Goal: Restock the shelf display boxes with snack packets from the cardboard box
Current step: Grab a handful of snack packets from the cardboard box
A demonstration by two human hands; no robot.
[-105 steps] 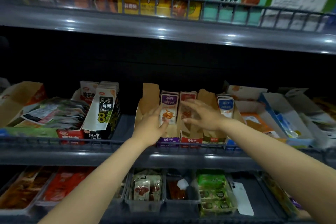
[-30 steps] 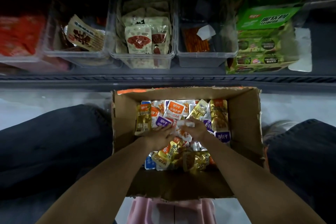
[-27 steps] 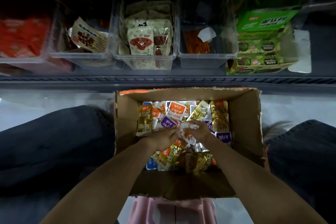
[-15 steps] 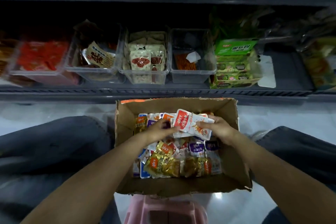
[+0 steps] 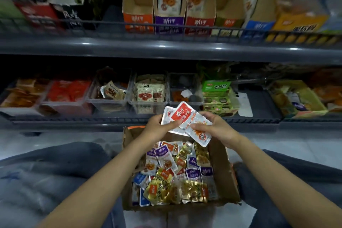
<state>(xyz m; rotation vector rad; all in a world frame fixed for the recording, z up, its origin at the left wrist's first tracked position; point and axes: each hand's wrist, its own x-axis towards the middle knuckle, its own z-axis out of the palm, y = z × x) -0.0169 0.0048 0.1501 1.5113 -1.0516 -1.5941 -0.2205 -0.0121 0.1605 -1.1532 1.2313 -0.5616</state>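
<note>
The open cardboard box (image 5: 225, 172) stands on the floor between my knees, full of mixed snack packets (image 5: 172, 176) in gold, purple, blue and orange. Above its far rim, my left hand (image 5: 157, 127) and my right hand (image 5: 218, 128) together hold a small stack of red-and-white snack packets (image 5: 187, 120). On the upper shelf stand the display boxes: orange (image 5: 138, 18), purple (image 5: 169, 20), red (image 5: 200, 21), olive (image 5: 229, 22) and blue (image 5: 258, 26).
A wire rail (image 5: 166, 26) runs along the upper shelf's front edge. The lower shelf holds clear plastic bins (image 5: 149, 105) of other snacks and a green carton (image 5: 216, 94). My jeans-clad knees flank the cardboard box, and a pink stool edge (image 5: 146, 226) shows beneath it.
Both hands have risen out of the cardboard box with the red-and-white packets gathered between them. The view has tilted up, bringing the upper shelf's display boxes into sight.
</note>
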